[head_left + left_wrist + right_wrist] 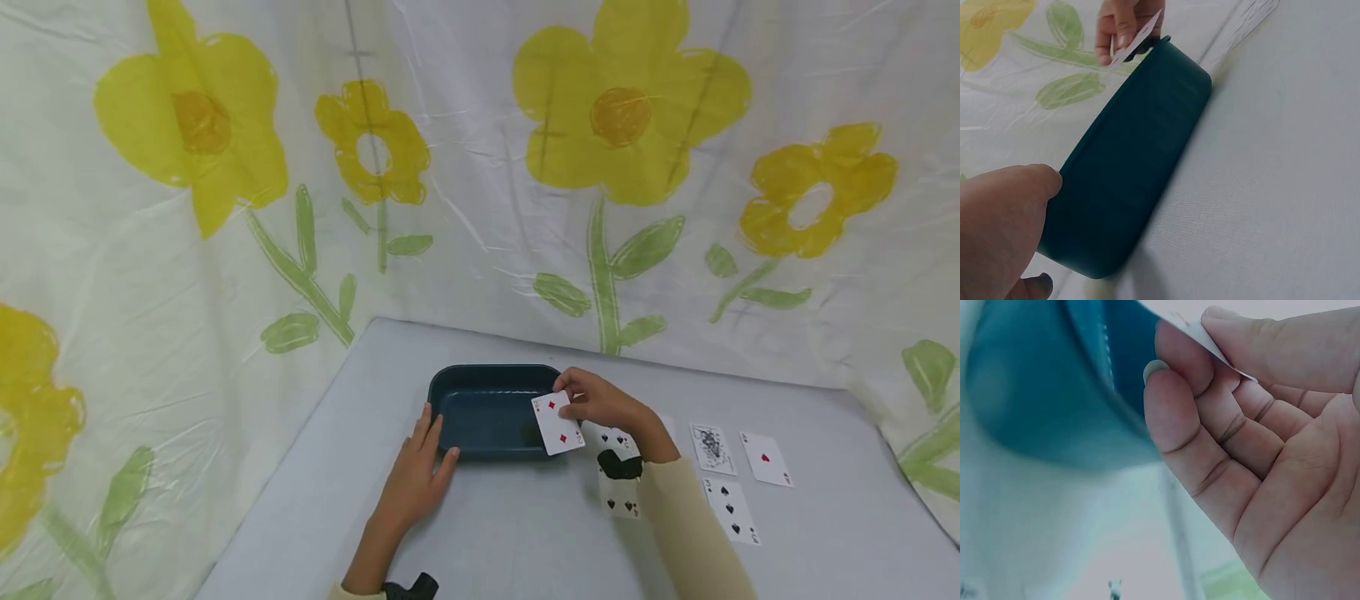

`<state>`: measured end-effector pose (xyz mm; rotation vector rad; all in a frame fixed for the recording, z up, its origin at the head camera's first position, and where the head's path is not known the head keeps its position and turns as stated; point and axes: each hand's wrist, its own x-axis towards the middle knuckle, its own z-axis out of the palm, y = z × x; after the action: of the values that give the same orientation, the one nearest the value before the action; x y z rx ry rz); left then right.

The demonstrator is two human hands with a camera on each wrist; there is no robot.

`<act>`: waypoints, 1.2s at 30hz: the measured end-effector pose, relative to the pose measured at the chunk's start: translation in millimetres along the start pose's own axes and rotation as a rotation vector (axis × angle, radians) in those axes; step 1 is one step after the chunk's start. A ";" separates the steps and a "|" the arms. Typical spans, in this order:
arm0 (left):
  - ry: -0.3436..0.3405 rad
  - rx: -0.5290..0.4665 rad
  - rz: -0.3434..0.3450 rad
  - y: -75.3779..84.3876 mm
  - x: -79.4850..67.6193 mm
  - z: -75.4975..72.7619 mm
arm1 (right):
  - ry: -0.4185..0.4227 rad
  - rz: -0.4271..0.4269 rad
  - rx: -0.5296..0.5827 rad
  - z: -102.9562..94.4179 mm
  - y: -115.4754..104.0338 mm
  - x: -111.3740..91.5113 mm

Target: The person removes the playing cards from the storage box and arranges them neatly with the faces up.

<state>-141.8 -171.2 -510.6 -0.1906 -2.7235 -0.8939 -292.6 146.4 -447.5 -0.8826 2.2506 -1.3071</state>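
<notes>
A dark teal rectangular dish [487, 454] stands on the table. My left hand [412, 475] rests against its left end, fingers extended along the side and thumb near the front corner. In the left wrist view, the thumb [1044, 181] touches the dish's rim. Over the right end of the dish, my right hand [600, 402] pinches a playing card [557, 433] between thumb and fingers. Two red diamonds show on the card's tilted face. The right wrist view catches this card [1194, 328] nearly edge-on, beside the dish [1041, 419].
To the right lie a face-down card [712, 450], an ace of hearts [767, 458] and a three of spades [731, 510]. Spade cards [618, 496] lie partly hidden under my right wrist. A flowered cloth [480, 208] hangs behind the table [525, 533].
</notes>
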 end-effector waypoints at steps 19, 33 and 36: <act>0.005 -0.001 0.010 -0.7 -0.3 -2.1 | 0.227 0.136 0.039 -20.7 32.2 -100.8; -0.019 -0.002 -0.010 1.7 -0.7 -2.8 | 0.396 0.298 -0.151 -36.0 62.6 -188.8; -0.017 0.001 -0.007 1.2 -0.2 -2.4 | 0.431 0.349 -0.211 -41.8 70.5 -207.6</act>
<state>-140.9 -171.7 -508.1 -0.1887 -2.7420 -0.8966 -190.2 341.3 -484.5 -0.2547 2.7548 -1.1953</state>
